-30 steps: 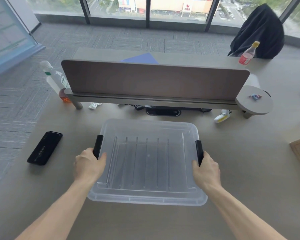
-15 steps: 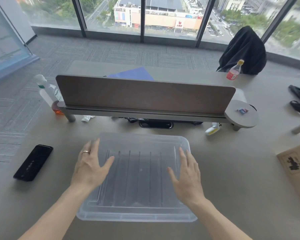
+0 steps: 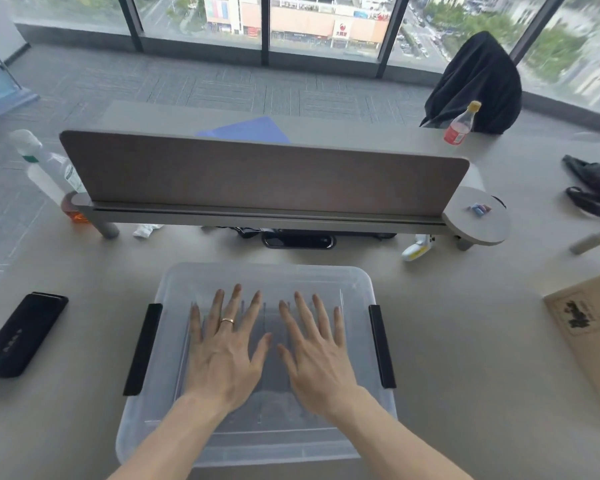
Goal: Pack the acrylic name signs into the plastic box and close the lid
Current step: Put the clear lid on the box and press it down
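A translucent plastic box point(image 3: 264, 275) sits on the grey desk in front of me with its lid on. Black latches run along its left side point(image 3: 142, 348) and right side point(image 3: 381, 344). My left hand point(image 3: 222, 348), wearing a ring, lies flat on the lid with fingers spread. My right hand point(image 3: 316, 351) lies flat beside it, fingers also spread. Faint upright ridges show through the lid; I cannot make out the acrylic name signs clearly.
A black phone case point(image 3: 21, 334) lies left of the box. A brown divider panel point(image 3: 264, 174) stands behind it. A cardboard box point(image 3: 589, 327) is at the right edge. Bottles stand at the far left point(image 3: 49, 171) and far right point(image 3: 459, 124).
My hands left the side latches, came onto the lid, and have slid toward its middle, now lying flat side by side. The view has shifted slightly.
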The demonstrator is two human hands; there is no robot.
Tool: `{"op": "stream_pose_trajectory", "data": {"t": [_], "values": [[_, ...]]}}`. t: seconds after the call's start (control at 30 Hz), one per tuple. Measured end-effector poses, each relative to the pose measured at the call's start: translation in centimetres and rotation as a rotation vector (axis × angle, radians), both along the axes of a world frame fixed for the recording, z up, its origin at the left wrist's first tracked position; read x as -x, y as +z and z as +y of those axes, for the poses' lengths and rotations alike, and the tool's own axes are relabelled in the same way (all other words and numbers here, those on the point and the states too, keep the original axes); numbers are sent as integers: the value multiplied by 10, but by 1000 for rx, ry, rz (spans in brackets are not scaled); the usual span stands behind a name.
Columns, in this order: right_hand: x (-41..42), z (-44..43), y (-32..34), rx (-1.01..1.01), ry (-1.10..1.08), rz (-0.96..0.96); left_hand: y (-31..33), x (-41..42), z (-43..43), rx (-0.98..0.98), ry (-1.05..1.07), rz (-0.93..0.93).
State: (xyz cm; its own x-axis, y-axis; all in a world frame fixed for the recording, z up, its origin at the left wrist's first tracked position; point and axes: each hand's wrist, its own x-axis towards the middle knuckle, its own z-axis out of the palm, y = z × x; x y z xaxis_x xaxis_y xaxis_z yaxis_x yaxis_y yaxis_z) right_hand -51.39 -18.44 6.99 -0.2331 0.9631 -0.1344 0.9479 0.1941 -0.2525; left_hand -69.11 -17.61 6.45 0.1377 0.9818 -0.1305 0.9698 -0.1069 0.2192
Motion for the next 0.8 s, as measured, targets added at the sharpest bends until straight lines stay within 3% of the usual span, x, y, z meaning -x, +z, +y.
{"op": "stream_pose_trajectory", "data": {"t": [0.43, 0.67, 0.8], "values": [[4, 0, -28, -54, -13, -86, -27, -5, -1, -68, -14, 108], [1, 0, -24, 51, 30, -106, -25, -6, -1, -9, -17, 149], [-17, 10, 26, 169, 92, 57, -1, -3, 1, 107, -3, 129]]}}
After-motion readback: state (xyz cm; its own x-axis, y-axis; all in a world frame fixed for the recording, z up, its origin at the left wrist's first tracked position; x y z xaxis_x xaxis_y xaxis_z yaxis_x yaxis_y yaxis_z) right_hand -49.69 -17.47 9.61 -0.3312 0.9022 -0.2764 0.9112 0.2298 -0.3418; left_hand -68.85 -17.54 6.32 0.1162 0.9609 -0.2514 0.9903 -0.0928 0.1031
